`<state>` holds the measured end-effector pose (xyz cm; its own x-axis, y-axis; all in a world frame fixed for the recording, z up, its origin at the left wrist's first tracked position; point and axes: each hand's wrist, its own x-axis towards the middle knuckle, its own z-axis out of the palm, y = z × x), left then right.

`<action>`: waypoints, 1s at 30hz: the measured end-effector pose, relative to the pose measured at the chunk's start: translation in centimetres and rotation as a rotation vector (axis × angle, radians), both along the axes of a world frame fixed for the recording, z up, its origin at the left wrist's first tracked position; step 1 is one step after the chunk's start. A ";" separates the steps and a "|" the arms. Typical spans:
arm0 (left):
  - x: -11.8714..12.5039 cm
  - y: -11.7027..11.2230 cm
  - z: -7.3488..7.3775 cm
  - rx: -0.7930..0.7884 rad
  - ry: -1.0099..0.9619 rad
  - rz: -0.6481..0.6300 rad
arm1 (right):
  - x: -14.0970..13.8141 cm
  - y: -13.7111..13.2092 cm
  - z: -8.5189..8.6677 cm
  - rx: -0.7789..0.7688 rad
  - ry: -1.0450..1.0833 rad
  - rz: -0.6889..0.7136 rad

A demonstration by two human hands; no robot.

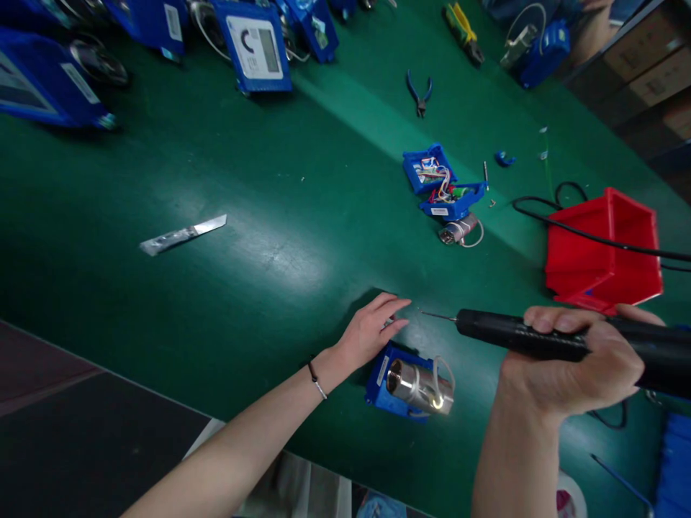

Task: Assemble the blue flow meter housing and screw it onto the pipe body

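Note:
My right hand [583, 360] is wrapped round a black electric screwdriver [497, 332]. Its thin bit points left, towards my left hand [372, 327]; whether a screw sits on the tip is too small to tell. The fingers of my left hand are stretched out with thumb and forefinger apart, just above the table. Below them lies a blue meter housing [381, 392] with a shiny metal threaded cylinder [415, 385] and a looped pale cable on top. A small shiny spot shows between the left fingers, too unclear to name.
An opened blue housing [453, 207] with wires lies beyond my hands. A red bin [583, 252] stands right, a black cord across it. Blue-handled cutters [419, 93], yellow-green pliers [463, 32], a wrapped blade [183, 236] and several blue meters [256, 50] lie about. Another person's arm [592, 32] shows top right.

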<state>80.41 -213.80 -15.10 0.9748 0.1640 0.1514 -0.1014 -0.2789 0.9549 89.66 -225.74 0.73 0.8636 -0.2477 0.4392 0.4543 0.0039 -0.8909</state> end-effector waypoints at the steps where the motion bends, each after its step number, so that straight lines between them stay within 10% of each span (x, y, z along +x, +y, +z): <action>1: 0.1 0.0 0.2 -0.009 -0.001 -0.002 | -0.3 0.2 0.3 -0.002 0.030 0.018; 30: 0.1 0.7 1.1 0.291 -0.117 0.019 | -1.7 1.8 0.7 0.021 0.138 0.114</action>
<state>80.47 -213.06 -13.99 0.9453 0.1150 0.3051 -0.1978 -0.5416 0.8170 87.99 -223.90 1.47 0.9382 -0.1527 0.3105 0.3234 0.0679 -0.9438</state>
